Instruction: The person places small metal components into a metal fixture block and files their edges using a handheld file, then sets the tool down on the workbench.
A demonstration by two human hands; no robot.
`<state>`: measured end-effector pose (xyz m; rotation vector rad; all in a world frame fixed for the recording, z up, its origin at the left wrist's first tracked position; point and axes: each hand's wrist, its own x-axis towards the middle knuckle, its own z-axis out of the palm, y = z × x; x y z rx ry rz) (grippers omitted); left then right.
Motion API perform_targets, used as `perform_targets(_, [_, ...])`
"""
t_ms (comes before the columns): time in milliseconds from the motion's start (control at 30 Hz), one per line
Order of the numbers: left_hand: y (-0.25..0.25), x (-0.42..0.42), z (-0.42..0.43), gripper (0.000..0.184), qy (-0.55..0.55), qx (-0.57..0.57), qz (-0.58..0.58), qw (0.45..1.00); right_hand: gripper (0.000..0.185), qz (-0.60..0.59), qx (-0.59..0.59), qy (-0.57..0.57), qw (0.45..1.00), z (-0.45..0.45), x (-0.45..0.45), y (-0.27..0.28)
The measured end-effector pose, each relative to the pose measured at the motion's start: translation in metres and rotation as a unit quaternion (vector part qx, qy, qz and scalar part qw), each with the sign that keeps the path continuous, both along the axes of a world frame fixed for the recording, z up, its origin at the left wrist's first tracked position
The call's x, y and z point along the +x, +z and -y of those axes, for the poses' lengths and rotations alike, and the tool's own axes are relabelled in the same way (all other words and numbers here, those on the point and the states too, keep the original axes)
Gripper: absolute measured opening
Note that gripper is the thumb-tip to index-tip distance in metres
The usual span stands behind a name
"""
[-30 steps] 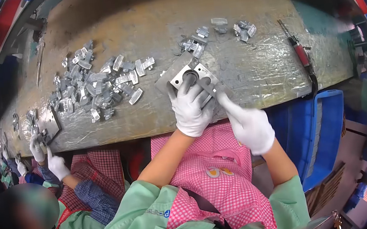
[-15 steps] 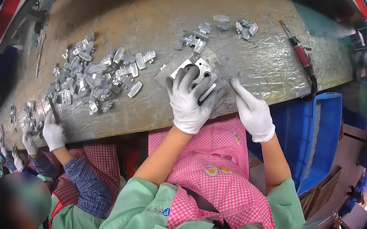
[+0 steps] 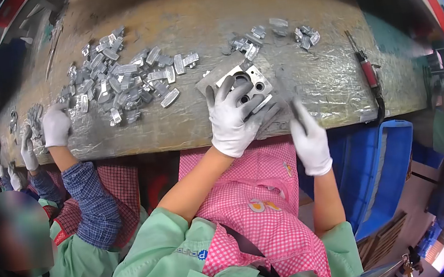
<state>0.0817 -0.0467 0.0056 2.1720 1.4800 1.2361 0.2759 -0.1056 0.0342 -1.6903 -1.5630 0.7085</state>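
My left hand [image 3: 235, 120], in a white glove with grey fingertips, rests over a metal block [image 3: 265, 75] with round holes, which lies on a flat plate [image 3: 208, 82]. A small bright metal piece [image 3: 262, 104] is pinched between its fingers at the block's near edge. Right of the block, my gloved right hand [image 3: 311, 144] holds a thin dark flat tool [image 3: 294, 111] upright, its outline blurred. The tool is apart from the block, and its upper end is too smeared to make out.
Many small metal castings [image 3: 120, 79] lie heaped left, with smaller groups [image 3: 306, 37] behind the block. A red-handled tool [image 3: 368, 72] lies right. A blue crate [image 3: 384, 174] stands below the table edge. A co-worker's gloved hand [image 3: 57, 126] is at left.
My right hand has drawn the thin tool away from the block, to the right and nearer me. My left hand still covers the block. The co-worker's hands have moved, and the view has shifted slightly.
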Motion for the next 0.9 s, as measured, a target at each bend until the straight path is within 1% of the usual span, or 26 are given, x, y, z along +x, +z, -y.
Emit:
perform_targets(33, [0.0, 0.0, -0.001, 0.028, -0.003, 0.004, -0.001, 1.0, 0.053, -0.014, -0.025, -0.005, 1.0, -0.011, 0.011, -0.002])
perform_targets(67, [-0.001, 0.0, -0.001, 0.028, 0.0, 0.005, 0.001, 1.0, 0.061, -0.054, -0.016, -0.027, 0.998, -0.027, 0.017, -0.002])
perform_targets(100, [-0.002, 0.001, -0.001, 0.028, -0.007, 0.003, 0.007, 1.0, 0.068, -0.036, -0.077, -0.046, 0.995, -0.046, 0.031, 0.004])
perform_targets(133, [-0.002, 0.001, -0.001, 0.027, -0.013, 0.001, 0.013, 1.0, 0.073, -0.05, -0.062, -0.047, 0.996, -0.068, 0.046, 0.001])
perform_targets(167, [0.0, 0.001, 0.001, 0.026, -0.015, 0.002, 0.015, 1.0, 0.075, -0.026, -0.015, -0.047, 0.998, -0.094, 0.064, -0.01])
perform_targets(200, [0.002, 0.0, 0.001, 0.026, -0.011, 0.003, 0.016, 1.0, 0.078, 0.004, -0.004, -0.071, 0.997, -0.121, 0.074, -0.009])
perform_targets(233, [0.003, -0.001, 0.002, 0.026, -0.009, 0.001, 0.011, 1.0, 0.081, 0.065, -0.001, -0.088, 0.994, -0.146, 0.083, -0.002])
perform_targets(267, [0.006, -0.002, 0.002, 0.026, -0.007, -0.001, 0.006, 1.0, 0.084, 0.024, 0.011, -0.084, 0.996, -0.174, 0.101, -0.013])
perform_targets(300, [0.009, -0.006, 0.003, 0.027, -0.015, -0.007, 0.017, 1.0, 0.085, 0.064, 0.039, -0.082, 0.994, -0.199, 0.12, -0.023])
perform_targets(367, [0.016, -0.012, 0.004, 0.027, -0.027, -0.015, 0.032, 0.999, 0.085, 0.086, -0.008, -0.098, 0.991, -0.235, 0.131, -0.023])
perform_targets(433, [0.013, -0.017, 0.003, 0.03, -0.044, -0.001, 0.05, 0.998, 0.079, 0.025, -0.039, -0.09, 0.995, -0.249, 0.12, -0.029])
perform_targets(467, [0.014, -0.019, 0.003, 0.031, -0.051, -0.001, 0.059, 0.997, 0.067, -0.002, -0.088, -0.04, 0.995, -0.247, 0.116, -0.034])
perform_targets(500, [0.021, -0.022, 0.002, 0.031, -0.069, -0.006, 0.084, 0.994, 0.053, -0.027, -0.076, -0.023, 0.996, -0.248, 0.115, -0.045])
perform_targets(567, [0.019, -0.023, 0.003, 0.031, -0.065, 0.001, 0.086, 0.994, 0.044, -0.034, -0.083, -0.036, 0.995, -0.234, 0.098, -0.032])
perform_targets(600, [0.017, -0.022, 0.004, 0.031, -0.062, 0.007, 0.09, 0.994, 0.038, -0.103, -0.074, -0.019, 0.992, -0.228, 0.091, -0.032])
perform_targets(667, [0.016, -0.022, 0.003, 0.033, -0.087, 0.015, 0.106, 0.99, 0.036, -0.073, -0.143, -0.003, 0.987, -0.215, 0.092, -0.023])
perform_targets(700, [0.017, -0.02, 0.004, 0.034, -0.087, 0.016, 0.109, 0.99, 0.035, -0.085, -0.113, -0.002, 0.99, -0.208, 0.091, -0.031])
perform_targets(733, [0.017, -0.019, 0.003, 0.035, -0.086, 0.019, 0.114, 0.99, 0.038, -0.044, -0.066, -0.02, 0.997, -0.198, 0.083, -0.032])
perform_targets(767, [0.017, -0.018, 0.003, 0.035, -0.088, 0.02, 0.116, 0.989, 0.04, -0.014, -0.08, -0.007, 0.997, -0.188, 0.079, -0.029])
perform_targets(800, [0.015, -0.02, 0.004, 0.035, -0.088, 0.019, 0.112, 0.99, 0.041, -0.021, -0.173, -0.012, 0.985, -0.176, 0.069, -0.013])
perform_targets(867, [0.014, -0.026, 0.005, 0.036, -0.088, 0.017, 0.102, 0.991, 0.038, -0.014, -0.126, 0.007, 0.992, -0.157, 0.066, -0.031])
perform_targets(900, [0.023, -0.029, 0.0, 0.033, -0.081, 0.029, 0.107, 0.991, 0.035, -0.039, -0.139, -0.002, 0.99, -0.142, 0.052, -0.013])
